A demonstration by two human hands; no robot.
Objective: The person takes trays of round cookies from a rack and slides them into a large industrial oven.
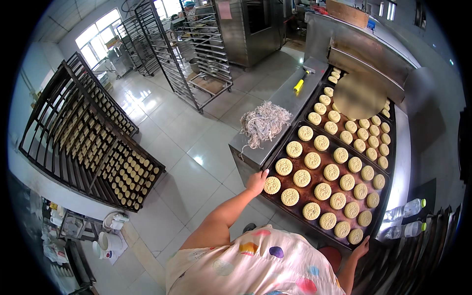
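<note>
A dark baking tray (316, 176) lies before me, set with rows of round, pale, stamped pastries (322, 191) that look like mooncakes. Its near left corner is gripped by my left hand (256, 182), fingers wrapped over the rim beside a pastry. At the near right corner my right hand (361, 248) is closed on the rim, its fingers partly hidden under the edge. Against the far side of this tray sits a second tray (344, 149) of similar pastries. A round blurred patch (360, 96) covers part of that one.
On the steel ledge (282, 142) left of the trays lie a bundle of stringy rags (265, 123) and a yellow-handled scraper (299, 85). Two clear bottles (405, 210) are at the right. A rack (105, 137) loaded with pastry trays stands left; another rack (189, 54) is farther back.
</note>
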